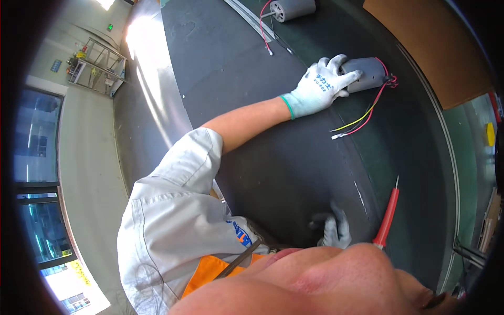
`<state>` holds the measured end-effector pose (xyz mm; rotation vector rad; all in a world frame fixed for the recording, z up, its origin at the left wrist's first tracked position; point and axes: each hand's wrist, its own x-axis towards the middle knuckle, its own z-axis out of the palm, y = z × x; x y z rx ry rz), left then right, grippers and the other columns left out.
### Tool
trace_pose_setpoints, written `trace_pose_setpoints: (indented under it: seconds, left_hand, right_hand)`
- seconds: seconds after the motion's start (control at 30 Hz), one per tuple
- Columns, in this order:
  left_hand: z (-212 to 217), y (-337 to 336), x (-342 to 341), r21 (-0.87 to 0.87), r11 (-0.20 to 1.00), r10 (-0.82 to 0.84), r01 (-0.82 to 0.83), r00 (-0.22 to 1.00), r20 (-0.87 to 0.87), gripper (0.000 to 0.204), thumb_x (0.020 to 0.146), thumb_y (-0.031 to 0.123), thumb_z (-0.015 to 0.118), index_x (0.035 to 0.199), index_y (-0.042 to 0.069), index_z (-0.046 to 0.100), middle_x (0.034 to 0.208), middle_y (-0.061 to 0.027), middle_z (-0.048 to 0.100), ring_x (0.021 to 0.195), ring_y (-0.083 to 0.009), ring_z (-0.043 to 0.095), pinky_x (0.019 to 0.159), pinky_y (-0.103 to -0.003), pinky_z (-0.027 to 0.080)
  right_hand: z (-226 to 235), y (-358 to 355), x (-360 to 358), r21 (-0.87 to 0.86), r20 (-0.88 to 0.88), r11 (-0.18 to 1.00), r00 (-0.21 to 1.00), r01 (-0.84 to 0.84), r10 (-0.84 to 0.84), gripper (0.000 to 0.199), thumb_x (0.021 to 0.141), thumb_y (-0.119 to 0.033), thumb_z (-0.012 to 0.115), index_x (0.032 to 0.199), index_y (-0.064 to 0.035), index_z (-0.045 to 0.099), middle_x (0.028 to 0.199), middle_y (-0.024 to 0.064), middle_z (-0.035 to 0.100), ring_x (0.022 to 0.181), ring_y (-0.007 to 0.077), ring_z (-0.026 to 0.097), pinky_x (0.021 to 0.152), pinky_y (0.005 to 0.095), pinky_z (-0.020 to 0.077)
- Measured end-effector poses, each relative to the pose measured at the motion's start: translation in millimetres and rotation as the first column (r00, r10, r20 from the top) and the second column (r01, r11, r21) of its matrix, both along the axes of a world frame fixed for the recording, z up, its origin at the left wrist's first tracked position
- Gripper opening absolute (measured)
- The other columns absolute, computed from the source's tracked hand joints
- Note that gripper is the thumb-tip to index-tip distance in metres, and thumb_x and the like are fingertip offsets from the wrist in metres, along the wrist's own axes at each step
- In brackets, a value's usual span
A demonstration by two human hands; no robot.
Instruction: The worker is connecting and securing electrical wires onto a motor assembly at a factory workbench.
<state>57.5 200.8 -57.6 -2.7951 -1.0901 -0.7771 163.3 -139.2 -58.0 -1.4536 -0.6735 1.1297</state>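
My left hand [323, 86], in a white work glove with a green cuff, grips a grey cylindrical electric motor [370, 73] lying on the dark bench mat. Red, yellow and black wires [362, 118] run from the motor's right end and trail toward me, with a white connector at one tip. Low in the view is my right hand [337, 230], also gloved and slightly blurred. Its fingers are apart, and nothing shows between them; the rest of that hand is hidden. Right of it lies a slim red-handled tool [387, 218] with a thin metal tip.
A second grey motor [294, 9] with red and black leads lies at the far edge of view. Beside it are pale metal strips [249, 18]. A cardboard sheet or box [436, 47] stands at the far right. A wheeled metal rack [97, 68] is off to the left.
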Motion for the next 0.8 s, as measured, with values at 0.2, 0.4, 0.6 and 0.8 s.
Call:
trace_pose_setpoints:
  seconds: [0.2,0.4,0.6,0.8]
  left_hand:
    - [-8,41,36,-0.254,0.959,0.206,-0.126,0.925,0.319,0.053,0.086,0.032,0.072,0.135,0.022,0.054,0.124,-0.0274,0.054,0.109,-0.0433,0.058,0.091,-0.054,0.048]
    - [-10,58,20,-0.192,0.978,0.006,0.078,0.914,0.405,0.047,0.086,0.027,0.068,0.129,0.016,0.054,0.120,-0.0265,0.055,0.102,-0.0433,0.061,0.083,-0.052,0.053]
    - [-9,-34,-104,-0.151,0.916,-0.325,0.372,0.908,0.265,0.065,0.090,0.018,0.065,0.149,0.011,0.039,0.115,-0.0150,0.058,0.106,-0.0329,0.059,0.091,-0.045,0.047]
    - [-13,-24,-116,-0.192,0.898,-0.315,0.397,0.883,0.349,0.069,0.089,0.019,0.065,0.151,0.007,0.036,0.100,-0.0147,0.061,0.096,-0.0333,0.061,0.086,-0.046,0.048]
  right_hand:
    - [13,13,-12,-0.079,0.127,0.997,0.991,-0.027,0.037,0.040,0.101,-0.020,0.057,0.135,0.0018,0.058,0.086,0.0116,0.071,0.071,0.0157,0.064,0.069,0.0300,0.0528]
    - [7,19,-18,-0.012,0.245,0.999,0.969,0.045,-0.041,0.042,0.102,-0.023,0.055,0.136,0.0015,0.056,0.087,0.0114,0.071,0.068,0.0152,0.062,0.063,0.0294,0.0516]
    - [11,31,-41,-0.011,0.306,0.969,0.923,0.247,-0.232,0.042,0.102,-0.025,0.055,0.135,0.0004,0.058,0.085,0.0096,0.070,0.064,0.0127,0.059,0.057,0.0248,0.0476]
    - [-34,59,-36,-0.103,0.467,0.943,0.852,0.316,-0.234,0.041,0.102,-0.021,0.053,0.139,-0.0024,0.056,0.085,0.0062,0.069,0.060,0.0080,0.054,0.051,0.0199,0.0397]
